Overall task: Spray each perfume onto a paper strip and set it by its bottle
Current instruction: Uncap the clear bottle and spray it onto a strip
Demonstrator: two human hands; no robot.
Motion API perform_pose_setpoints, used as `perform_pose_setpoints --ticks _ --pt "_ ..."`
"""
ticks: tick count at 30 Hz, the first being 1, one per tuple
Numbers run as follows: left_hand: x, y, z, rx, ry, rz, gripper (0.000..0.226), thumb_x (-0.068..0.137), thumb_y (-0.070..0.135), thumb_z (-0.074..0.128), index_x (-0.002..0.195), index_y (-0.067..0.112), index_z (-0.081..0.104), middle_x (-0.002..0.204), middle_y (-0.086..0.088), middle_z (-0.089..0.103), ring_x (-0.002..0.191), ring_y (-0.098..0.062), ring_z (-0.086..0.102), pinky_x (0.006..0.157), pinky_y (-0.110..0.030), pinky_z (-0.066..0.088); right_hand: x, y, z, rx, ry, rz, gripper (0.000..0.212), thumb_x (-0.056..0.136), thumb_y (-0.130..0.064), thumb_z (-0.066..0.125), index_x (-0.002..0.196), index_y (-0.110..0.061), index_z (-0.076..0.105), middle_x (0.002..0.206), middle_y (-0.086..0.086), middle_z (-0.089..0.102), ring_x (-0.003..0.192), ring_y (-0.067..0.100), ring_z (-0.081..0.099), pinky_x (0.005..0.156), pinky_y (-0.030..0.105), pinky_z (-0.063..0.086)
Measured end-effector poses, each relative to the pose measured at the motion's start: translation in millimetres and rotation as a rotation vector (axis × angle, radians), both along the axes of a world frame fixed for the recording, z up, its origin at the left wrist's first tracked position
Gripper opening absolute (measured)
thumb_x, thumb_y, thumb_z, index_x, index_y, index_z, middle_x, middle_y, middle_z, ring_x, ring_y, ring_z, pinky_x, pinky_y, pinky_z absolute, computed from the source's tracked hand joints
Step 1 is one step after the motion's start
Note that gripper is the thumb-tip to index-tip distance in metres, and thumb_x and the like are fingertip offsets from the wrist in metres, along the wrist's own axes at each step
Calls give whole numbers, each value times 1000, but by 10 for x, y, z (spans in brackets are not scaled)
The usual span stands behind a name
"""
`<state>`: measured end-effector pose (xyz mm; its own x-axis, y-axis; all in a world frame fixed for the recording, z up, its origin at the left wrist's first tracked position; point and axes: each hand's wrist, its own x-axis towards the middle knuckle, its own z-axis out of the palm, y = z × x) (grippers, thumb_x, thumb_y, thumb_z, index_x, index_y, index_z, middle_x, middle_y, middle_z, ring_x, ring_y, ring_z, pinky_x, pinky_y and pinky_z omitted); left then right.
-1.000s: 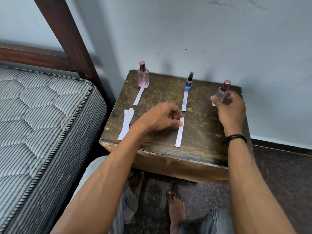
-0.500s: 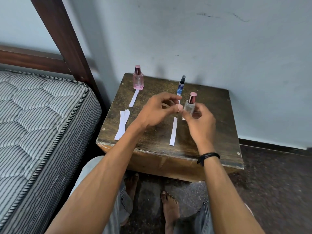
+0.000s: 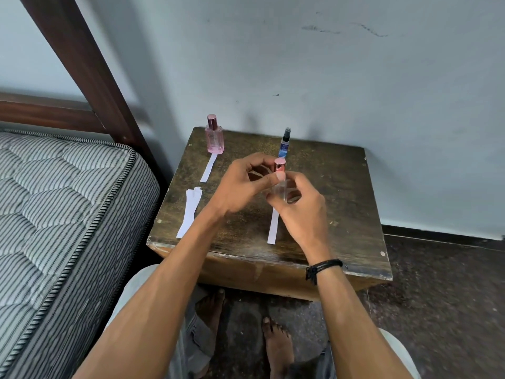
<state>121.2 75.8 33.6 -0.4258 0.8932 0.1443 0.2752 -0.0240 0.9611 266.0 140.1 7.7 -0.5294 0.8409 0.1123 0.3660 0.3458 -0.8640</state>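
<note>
Bearing a pink bottle [image 3: 215, 138], the worn table [image 3: 341, 187] flanks a mattress [image 3: 54, 201].

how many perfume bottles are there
3: a pink bottle standing back left, a slim blue spray bottle back centre, and a clear pink-capped bottle held in the right hand.

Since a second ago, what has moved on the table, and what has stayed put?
The right hand carried the clear bottle from the back right corner of the table to the middle, above the loose strip. The left hand left that strip and now pinches the cap of the bottle. The pink bottle, the blue spray bottle and the strip stack stayed put.
</note>
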Motion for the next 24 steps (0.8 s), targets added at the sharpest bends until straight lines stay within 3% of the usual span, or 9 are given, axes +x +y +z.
perform_pose_setpoints --ticks 11,14,17,24 --pt "95 -15 -12 4 -68 33 19 89 19 76 105 9 73 97 -9 75 90 -25 70 90 -50 55 69 22 -6 -13 -24 21 41 86 -40 79 125 -34 66 94 -17 69 86 0 62 75 29 52" --pt "87 -21 -23 9 -88 32 21 89 21 76 107 11 73 99 -9 75 95 -31 70 93 -57 54 74 28 -13 -6 -32 23 43 85 -41 78 126 -34 65 99 -14 71 91 8 64 79 37 56" --pt "77 -55 -34 16 -137 62 18 88 23 76 105 15 74 96 -11 75 93 -36 70 93 -62 52 69 10 -27 15 -46 42 45 85 -41 79 127 -34 65 101 -13 71 93 8 64 80 37 56" --pt "47 -109 -8 -23 -174 111 22 90 28 76 109 18 73 96 -10 75 90 -27 72 89 -52 57 41 -15 -24 7 -49 90 54 84 -46 80 134 -38 60 107 -15 71 98 8 65 85 36 56"
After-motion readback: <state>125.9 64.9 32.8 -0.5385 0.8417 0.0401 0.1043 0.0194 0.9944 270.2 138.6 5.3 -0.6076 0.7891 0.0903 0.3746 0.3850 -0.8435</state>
